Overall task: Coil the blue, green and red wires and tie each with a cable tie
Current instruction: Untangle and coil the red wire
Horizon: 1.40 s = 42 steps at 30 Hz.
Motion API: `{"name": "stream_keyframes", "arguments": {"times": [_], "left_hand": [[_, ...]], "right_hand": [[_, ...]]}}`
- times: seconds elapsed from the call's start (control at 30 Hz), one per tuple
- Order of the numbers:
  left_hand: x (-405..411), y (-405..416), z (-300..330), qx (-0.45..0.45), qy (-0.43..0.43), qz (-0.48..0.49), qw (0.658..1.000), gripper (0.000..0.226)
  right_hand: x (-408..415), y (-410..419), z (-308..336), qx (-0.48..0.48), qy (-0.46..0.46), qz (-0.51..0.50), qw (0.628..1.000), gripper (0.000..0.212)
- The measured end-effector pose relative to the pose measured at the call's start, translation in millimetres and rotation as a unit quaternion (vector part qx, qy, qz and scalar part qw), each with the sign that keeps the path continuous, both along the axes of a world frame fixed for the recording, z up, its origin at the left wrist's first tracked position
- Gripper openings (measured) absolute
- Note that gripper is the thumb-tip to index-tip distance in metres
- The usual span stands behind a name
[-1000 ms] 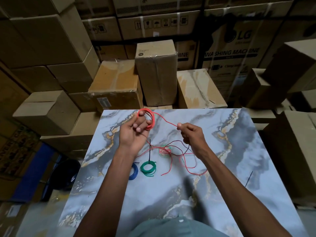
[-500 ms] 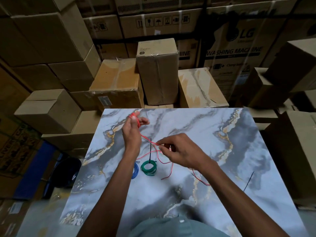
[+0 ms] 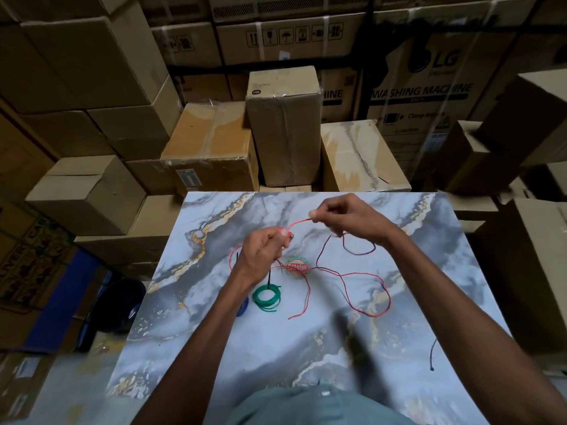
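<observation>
My left hand [image 3: 262, 254] grips a small bundle of the red wire [image 3: 346, 276] above the marble table [image 3: 429, 271]. My right hand [image 3: 346, 219] pinches the same wire farther along, up and to the right. The rest of the red wire lies in loose loops on the table. A green coil [image 3: 266, 297] with a black cable tie [image 3: 269, 279] standing from it lies below my left hand. The blue coil [image 3: 244, 306] peeks out from behind my left forearm, mostly hidden.
A round red and green label [image 3: 297, 266] lies among the red loops. A loose black cable tie [image 3: 432, 354] rests near the table's right edge. Stacked cardboard boxes [image 3: 283, 124] crowd the far side and both flanks of the table.
My right hand rose from beside the green coil to the upper right, drawing the red wire with it. My left hand dropped lower and nearer the coils.
</observation>
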<state>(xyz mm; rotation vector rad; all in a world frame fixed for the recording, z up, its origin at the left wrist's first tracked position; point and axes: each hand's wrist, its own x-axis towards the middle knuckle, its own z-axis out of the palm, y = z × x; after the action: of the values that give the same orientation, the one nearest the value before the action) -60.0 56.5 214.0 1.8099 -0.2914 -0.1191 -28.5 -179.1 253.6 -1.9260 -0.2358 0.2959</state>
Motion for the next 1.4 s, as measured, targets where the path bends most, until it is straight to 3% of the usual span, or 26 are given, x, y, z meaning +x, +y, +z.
{"name": "stream_keyframes", "arguments": {"times": [0.1,0.23,0.4,0.47,0.53,0.63,0.77,1.0,1.1,1.23,1.4], "left_hand": [[7,6,-2,0.112,-0.086,0.098,0.985,0.037],[10,5,6,0.122,-0.12,0.164,0.972,0.033],[14,5,8,0.075,-0.104,0.264,0.956,0.033],[19,9,8,0.045,-0.087,0.312,0.945,0.033],[23,14,10,0.029,-0.075,0.357,0.931,0.034],[25,21,9,0.048,-0.073,0.38,0.921,0.034],[18,22,-5,0.096,-0.111,0.342,0.928,0.035],[6,54,-49,0.24,-0.14,0.245,0.929,0.028],[5,76,-69,0.298,-0.16,0.202,0.919,0.025],[6,67,-61,0.293,-0.156,0.18,0.926,0.026],[11,43,-48,0.254,-0.139,0.123,0.949,0.035]], "right_hand": [[-3,-4,-26,0.203,0.258,0.029,0.944,0.073],[-12,0,-59,0.345,0.317,0.052,0.882,0.096],[-32,23,-85,0.416,0.299,0.044,0.858,0.061],[-40,29,-96,0.444,0.299,0.051,0.843,0.058],[-48,35,-102,0.409,0.28,0.053,0.867,0.052],[-56,46,-102,0.302,0.206,-0.014,0.931,0.022],[-49,52,-83,0.282,0.134,-0.112,0.943,0.015],[-3,-9,-47,0.321,0.093,-0.376,0.864,0.023],[7,-53,-52,0.209,0.075,-0.42,0.88,0.018],[9,-75,-73,-0.111,0.019,-0.368,0.923,0.022],[5,-52,-95,-0.406,0.005,-0.262,0.875,0.039]]}}
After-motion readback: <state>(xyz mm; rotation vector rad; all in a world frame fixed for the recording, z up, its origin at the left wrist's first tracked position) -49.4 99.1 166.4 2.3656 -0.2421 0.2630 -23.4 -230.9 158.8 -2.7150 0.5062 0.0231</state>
